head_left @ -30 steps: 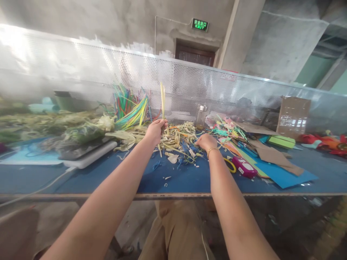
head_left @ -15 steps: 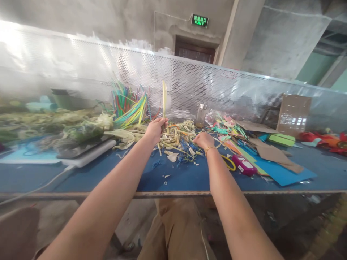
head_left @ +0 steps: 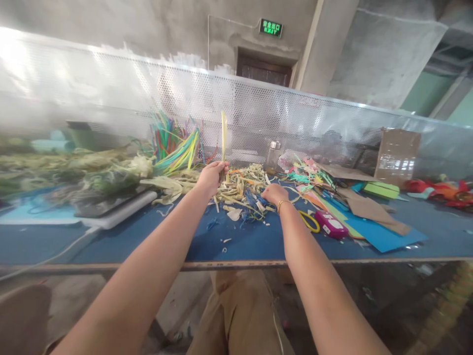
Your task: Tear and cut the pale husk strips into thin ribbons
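My left hand is closed round a pale yellow husk strip, which stands upright above the fist. My right hand, with a gold bracelet at the wrist, has its fingers drawn together at the right edge of a heap of dry husk scraps. Blue fibres lie just left of those fingertips. Whatever the right fingers pinch, if anything, is hidden. Between and in front of the hands, pale flakes are scattered on the blue tabletop.
Coloured pipe-cleaner-like stems stand behind on the left. A white power bank-like slab with a cable lies near the left husk pile. To the right are a glass bottle, a purple box, yellow-handled scissors and blue paper.
My right hand has shifted slightly left and down at the heap's edge. My left hand keeps the husk strip upright in nearly the same place.
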`<state>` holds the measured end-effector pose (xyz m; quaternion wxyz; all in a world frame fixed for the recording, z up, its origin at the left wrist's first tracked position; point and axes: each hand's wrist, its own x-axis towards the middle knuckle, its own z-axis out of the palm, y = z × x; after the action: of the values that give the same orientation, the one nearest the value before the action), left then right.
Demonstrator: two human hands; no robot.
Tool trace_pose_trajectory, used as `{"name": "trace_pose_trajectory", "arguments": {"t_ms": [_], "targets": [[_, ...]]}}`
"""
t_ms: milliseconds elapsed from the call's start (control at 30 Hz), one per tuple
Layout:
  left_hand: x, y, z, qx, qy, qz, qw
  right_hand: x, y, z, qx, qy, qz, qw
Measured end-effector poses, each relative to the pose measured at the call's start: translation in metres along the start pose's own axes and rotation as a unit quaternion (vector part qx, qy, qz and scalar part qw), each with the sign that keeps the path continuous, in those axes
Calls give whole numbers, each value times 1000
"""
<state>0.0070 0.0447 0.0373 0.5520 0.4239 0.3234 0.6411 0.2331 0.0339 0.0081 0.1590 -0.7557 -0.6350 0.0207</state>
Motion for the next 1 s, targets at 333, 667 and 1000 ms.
{"name": "trace_pose_trajectory", "arguments": {"t_ms": [333,667,1000], "targets": [[-2,-3,0,-18,-88,-17,996,12,4,-5,486,214,-37,846],[-9,-1,4,-16,-138,-29,990,2,5,-11,315,218,2,924],[-9,-2,3,-24,-145,-29,989,-10,-4,-15,135,80,-59,986]]}}
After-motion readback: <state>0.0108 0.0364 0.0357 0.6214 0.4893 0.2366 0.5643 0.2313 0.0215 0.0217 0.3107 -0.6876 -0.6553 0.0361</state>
